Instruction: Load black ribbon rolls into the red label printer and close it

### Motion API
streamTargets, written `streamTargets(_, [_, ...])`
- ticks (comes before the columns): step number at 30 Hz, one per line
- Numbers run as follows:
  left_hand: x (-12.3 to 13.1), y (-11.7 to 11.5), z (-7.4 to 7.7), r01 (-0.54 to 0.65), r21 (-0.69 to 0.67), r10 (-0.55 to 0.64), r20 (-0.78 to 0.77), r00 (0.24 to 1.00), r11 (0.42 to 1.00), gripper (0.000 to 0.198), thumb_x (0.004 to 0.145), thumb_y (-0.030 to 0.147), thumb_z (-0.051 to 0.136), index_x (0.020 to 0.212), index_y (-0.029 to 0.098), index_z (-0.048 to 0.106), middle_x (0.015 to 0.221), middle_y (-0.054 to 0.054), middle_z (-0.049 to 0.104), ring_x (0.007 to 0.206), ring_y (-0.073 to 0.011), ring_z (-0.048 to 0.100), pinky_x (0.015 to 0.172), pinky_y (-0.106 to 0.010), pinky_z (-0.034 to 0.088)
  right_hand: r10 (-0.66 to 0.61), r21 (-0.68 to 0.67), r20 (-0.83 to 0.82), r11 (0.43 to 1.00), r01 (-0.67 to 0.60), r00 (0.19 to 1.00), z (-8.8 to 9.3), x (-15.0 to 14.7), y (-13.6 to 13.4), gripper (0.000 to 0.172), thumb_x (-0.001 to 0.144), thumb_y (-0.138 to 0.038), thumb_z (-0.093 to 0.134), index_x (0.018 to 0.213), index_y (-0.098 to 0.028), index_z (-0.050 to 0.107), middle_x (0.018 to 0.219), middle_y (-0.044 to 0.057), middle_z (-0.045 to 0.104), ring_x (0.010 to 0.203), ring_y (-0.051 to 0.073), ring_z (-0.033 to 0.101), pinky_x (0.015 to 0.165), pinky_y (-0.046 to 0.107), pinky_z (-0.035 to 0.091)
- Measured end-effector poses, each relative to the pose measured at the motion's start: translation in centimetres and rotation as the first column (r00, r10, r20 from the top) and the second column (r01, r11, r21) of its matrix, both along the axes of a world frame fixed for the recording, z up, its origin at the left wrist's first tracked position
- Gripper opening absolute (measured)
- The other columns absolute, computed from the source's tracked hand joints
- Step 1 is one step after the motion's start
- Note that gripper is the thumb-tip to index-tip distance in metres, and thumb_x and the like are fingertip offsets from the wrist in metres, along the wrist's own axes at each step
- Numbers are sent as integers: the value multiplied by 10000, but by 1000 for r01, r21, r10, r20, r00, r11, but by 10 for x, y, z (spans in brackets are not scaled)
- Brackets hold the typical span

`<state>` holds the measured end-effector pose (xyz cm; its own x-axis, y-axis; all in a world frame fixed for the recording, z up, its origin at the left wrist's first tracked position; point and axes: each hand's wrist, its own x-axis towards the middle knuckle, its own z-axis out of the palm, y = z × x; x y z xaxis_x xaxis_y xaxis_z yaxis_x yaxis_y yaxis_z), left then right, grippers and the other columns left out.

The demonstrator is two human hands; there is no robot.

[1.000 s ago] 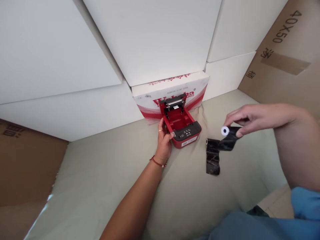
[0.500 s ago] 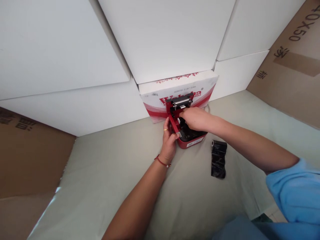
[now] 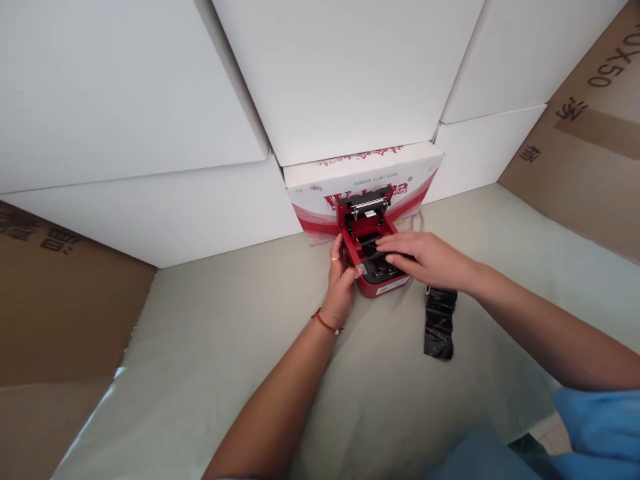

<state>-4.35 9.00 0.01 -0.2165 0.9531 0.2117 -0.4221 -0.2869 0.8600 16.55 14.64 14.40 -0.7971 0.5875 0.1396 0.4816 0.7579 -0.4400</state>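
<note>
A small red printer (image 3: 369, 263) with its lid raised sits on the pale cloth, against a red-and-white carton (image 3: 365, 183). My left hand (image 3: 341, 283) grips the printer's left side, with its thumb on the front corner. My right hand (image 3: 423, 259) lies over the open bay and the black front panel, fingers stretched out toward the left. A black roll now lies inside the bay under those fingers, mostly hidden. To the right of the printer a strip of black ribbon (image 3: 440, 323) rests on the cloth, partly under my right wrist.
White foam panels (image 3: 320, 73) stand behind the carton. Brown cardboard boxes flank the surface at left (image 3: 55, 307) and right (image 3: 585, 140). Pale cloth (image 3: 200, 360) covers the surface. My blue sleeve (image 3: 600, 417) shows at bottom right.
My right hand carried the small roll with the white core from the right into the printer's open bay, then flattened over it. The left hand stayed on the printer's side.
</note>
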Motion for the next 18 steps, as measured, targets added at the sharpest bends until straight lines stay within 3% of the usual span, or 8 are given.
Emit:
streamTargets(5, [2, -3, 2, -24, 24, 25, -41, 999, 999, 899, 877, 543, 863, 1682, 368, 504, 1760, -77, 576, 1614, -350, 573, 1368, -520, 458, -6, 122, -40, 992, 11, 999, -34, 36, -50, 552, 1149, -331, 620, 1696, -256, 626, 1742, 154, 645, 1677, 311, 562, 1424, 646, 402])
streamTargets(8, [3, -14, 8, -168, 103, 189, -262, 946, 980, 804, 992, 623, 770, 1704, 354, 511, 1832, -90, 472, 1740, -359, 418, 1472, -551, 293, -22, 185, -3, 982, 22, 1000, -46, 38, -64, 651, 1138, -299, 620, 1779, -261, 517, 1800, 165, 570, 1735, 303, 478, 1434, 667, 373])
streamTargets(11, [6, -31, 15, -315, 353, 460, -485, 744, 881, 646, 1068, 517, 713, 1673, 333, 578, 1754, -117, 520, 1752, -385, 371, 1493, -627, 185, -34, 204, 16, 979, 30, 999, -50, 34, -68, 647, 1139, -278, 598, 1781, -267, 516, 1797, 168, 573, 1734, 301, 480, 1442, 680, 345])
streamTargets(14, [14, -42, 16, -217, 563, 572, -592, 567, 797, 522, 1014, 387, 770, 1534, 357, 730, 1457, -108, 707, 1546, -400, 577, 1419, -678, 317, -28, 164, -22, 986, 32, 999, -46, 34, -67, 586, 1155, -307, 579, 1739, -259, 568, 1786, 160, 593, 1722, 300, 499, 1456, 667, 315])
streamTargets(16, [19, -44, 13, -143, 599, 587, -659, 471, 788, 469, 973, 318, 798, 1437, 380, 804, 1260, -86, 775, 1358, -373, 679, 1367, -671, 383, -28, 104, -116, 994, 40, 993, -39, 36, -60, 519, 1170, -371, 571, 1671, -251, 636, 1740, 151, 650, 1681, 298, 554, 1443, 628, 356])
streamTargets(18, [21, -44, 11, -113, 623, 611, -688, 392, 774, 482, 963, 249, 782, 1420, 398, 818, 1165, -69, 806, 1243, -347, 715, 1348, -652, 397, -118, 27, -251, 991, 129, 961, -30, 35, -44, 483, 1184, -441, 544, 1595, -232, 691, 1669, 154, 714, 1603, 291, 633, 1395, 565, 440])
